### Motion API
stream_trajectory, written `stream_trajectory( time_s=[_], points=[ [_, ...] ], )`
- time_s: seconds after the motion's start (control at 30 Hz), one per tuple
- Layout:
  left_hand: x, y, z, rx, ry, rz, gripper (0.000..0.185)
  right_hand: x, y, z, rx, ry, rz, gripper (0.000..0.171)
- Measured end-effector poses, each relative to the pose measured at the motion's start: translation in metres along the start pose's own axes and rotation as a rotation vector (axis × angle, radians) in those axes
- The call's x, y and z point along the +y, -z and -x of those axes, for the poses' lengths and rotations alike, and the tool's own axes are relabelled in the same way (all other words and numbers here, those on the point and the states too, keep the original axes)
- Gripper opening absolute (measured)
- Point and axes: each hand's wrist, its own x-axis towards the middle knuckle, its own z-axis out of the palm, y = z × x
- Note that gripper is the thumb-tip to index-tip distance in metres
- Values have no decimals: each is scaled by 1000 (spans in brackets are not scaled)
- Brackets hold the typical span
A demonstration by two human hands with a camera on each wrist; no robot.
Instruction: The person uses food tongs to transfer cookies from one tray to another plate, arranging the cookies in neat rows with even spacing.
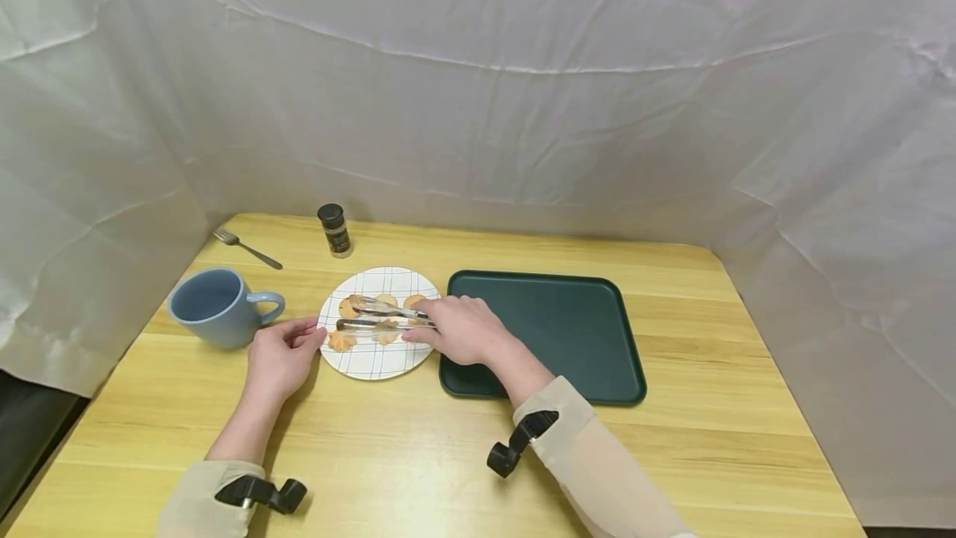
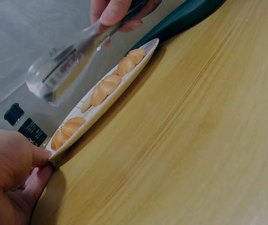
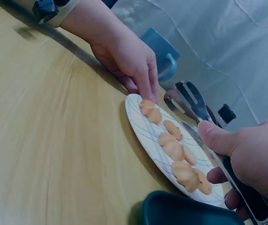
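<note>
A white plate [image 1: 379, 365] with a checked line pattern carries several cookies [image 1: 342, 342]. At its left rim my left hand [image 1: 280, 358] pinches the edge between thumb and fingers, as the left wrist view [image 2: 12, 173] also shows. My right hand [image 1: 466, 330] grips a pair of metal serving tongs [image 3: 195, 102] over the plate. The tongs' two arms stand apart with nothing between their ends, which point left above the cookies. In the right wrist view the shell-shaped cookies [image 3: 171, 146] lie in rows below the tongs.
A dark green tray [image 1: 560, 330] lies right of the plate, partly under my right hand. To the left stands a blue mug [image 1: 212, 310], its handle near my left hand. Behind are a fork [image 1: 250, 250] and a black-capped seasoning jar [image 1: 335, 231]. Grey cloth hangs behind the table.
</note>
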Motion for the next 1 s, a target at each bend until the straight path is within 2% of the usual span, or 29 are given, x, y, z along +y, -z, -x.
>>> stream_trajectory(
  time_s=[0.33, 0.63, 1.0],
  points=[
    [3, 0, 0, -12, 15, 2, 36, 24, 13, 26, 104, -34, -58, 65],
    [3, 0, 1, -13, 28, -9, 36, 51, 24, 57, 221, -62, -81, 52],
    [3, 1, 2, -17, 45, -25, 38, 85, 42, 108, 309, -165, -69, 56]
  ],
)
